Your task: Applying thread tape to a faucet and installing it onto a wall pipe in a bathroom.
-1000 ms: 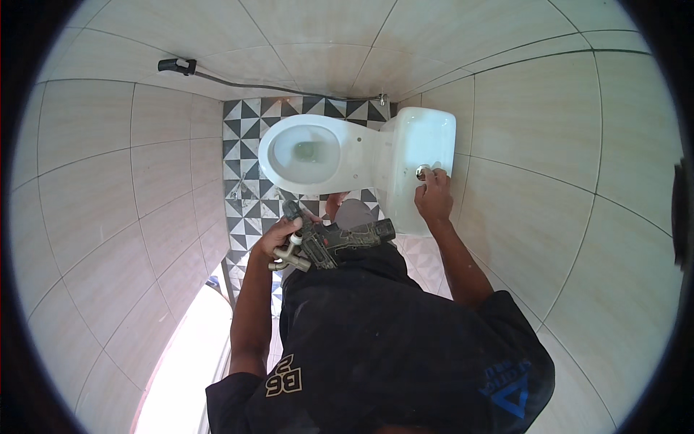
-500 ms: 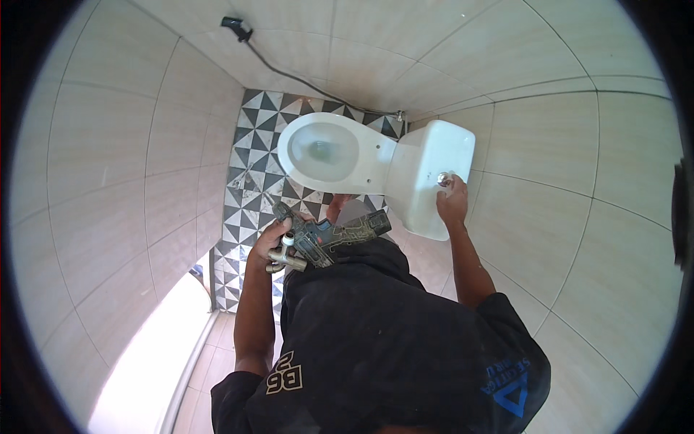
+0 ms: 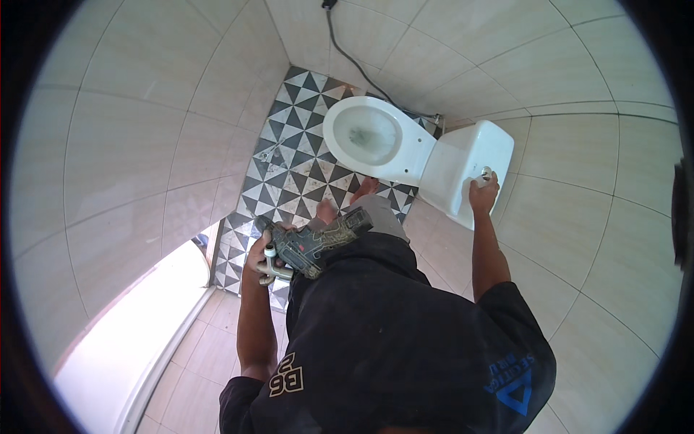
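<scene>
Chrome-look rnd flush button (image 3: 486, 172) sits on top of white glazed ceramic cistern lid (image 3: 493, 143), rect. w/ rounded corners; R hand (image 3: 484, 192) is right at it, fingers bent & bunched around button, thumb side apart from the others; can't tell if pressing or pinching. Cistern is at the back end of white toilet bowl (image 3: 418, 155), smooth gloss, oval rim, 2 small dark holes in flat rear deck, a bit of water at bottom. L hand (image 3: 258, 252), well apart from toilet & near waist, has cordless drill (image 3: 311, 244), dark plastic body, scuffed w/ tan line pattern, plus metal tap (image 3: 275, 271), dull brassy-grey, tubular w/ white collar; fingers curled around both, some hidden behind drill so exact grip can't tell. Drill lies slanted, handle end toward R, over lap area of black T-shirt (image 3: 405, 325) & lt grey shorts (image 3: 390, 215). Bare foot (image 3: 366, 188) just beside bowl. Floor: B/W geometric tile (image 3: 300, 170), triangles, smudged in spots. Grey flexible hose (image 3: 352, 61) curves along wall behind bowl, black spray head (image 3: 329, 4) at top edge. Walls: lg cream tiles (image 3: 137, 145), semi-gloss, dark grout lines.
</scene>
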Available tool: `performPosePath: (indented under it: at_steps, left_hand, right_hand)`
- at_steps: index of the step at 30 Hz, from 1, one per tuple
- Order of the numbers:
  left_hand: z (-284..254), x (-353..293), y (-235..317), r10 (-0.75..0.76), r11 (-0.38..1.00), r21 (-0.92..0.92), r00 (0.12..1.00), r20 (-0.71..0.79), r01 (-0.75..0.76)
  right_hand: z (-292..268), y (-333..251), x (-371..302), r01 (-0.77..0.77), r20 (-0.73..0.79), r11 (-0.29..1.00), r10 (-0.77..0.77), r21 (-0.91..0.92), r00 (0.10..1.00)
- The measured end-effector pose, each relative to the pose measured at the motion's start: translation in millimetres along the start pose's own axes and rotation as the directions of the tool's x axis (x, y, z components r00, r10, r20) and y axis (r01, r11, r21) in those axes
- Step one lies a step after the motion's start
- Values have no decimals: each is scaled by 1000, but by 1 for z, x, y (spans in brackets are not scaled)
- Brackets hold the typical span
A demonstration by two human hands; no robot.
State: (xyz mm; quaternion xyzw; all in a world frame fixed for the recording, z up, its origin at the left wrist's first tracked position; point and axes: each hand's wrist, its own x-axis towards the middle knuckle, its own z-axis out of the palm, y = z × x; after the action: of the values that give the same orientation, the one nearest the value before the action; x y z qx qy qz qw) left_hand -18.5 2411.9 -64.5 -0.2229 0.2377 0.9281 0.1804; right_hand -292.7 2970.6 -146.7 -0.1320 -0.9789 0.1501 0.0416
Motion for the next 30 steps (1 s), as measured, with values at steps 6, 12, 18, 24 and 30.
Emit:
performPosePath:
  at_steps: [6, 12, 18, 24, 30]
  left_hand:
    - [-29, -64, -17, 162, 985, -35, 980, -113, -167]
    - [-34, -80, -29, 225, 974, 49, 937, -267, -220]
    - [-20, -78, -17, 136, 990, 14, 957, -258, -137]
    - [-11, -73, 3, 85, 990, 131, 971, -223, -56]
    - [-4, -58, 11, 70, 981, 192, 969, -238, -24]
  right_hand:
    - [19, -54, -56, -94, -74, 991, 87, -99, 993]
    - [35, -168, -135, 74, 561, 844, -416, 531, 716]
    - [10, -272, -171, 74, 685, 721, -681, 689, 257]
    - [-26, -351, -172, -193, 632, 608, -768, 770, 100]
    - [-38, -377, -168, 325, 559, 476, -794, 817, -241]
